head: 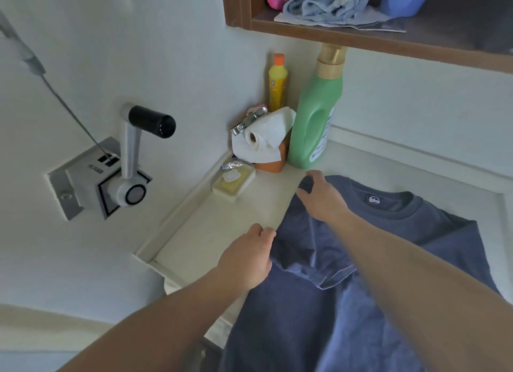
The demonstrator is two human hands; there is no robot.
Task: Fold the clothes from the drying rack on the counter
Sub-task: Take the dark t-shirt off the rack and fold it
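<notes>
A dark blue T-shirt [388, 233] lies on the cream counter [222, 227], collar and black label toward the wall, its lower part hanging over the front edge. Its left sleeve is turned in over the body. My right hand [322, 197] pinches the shirt's left shoulder corner near the green bottle. My left hand [247, 258] grips the left edge of the shirt lower down, fingers curled on the cloth.
A green detergent bottle [313, 113], a yellow bottle [277, 83], a paper roll [263, 138] and a soap dish [233, 181] crowd the counter's back-left corner. A wall-mounted crank [125, 172] sits at left. A wooden shelf [361, 36] with cloths hangs overhead.
</notes>
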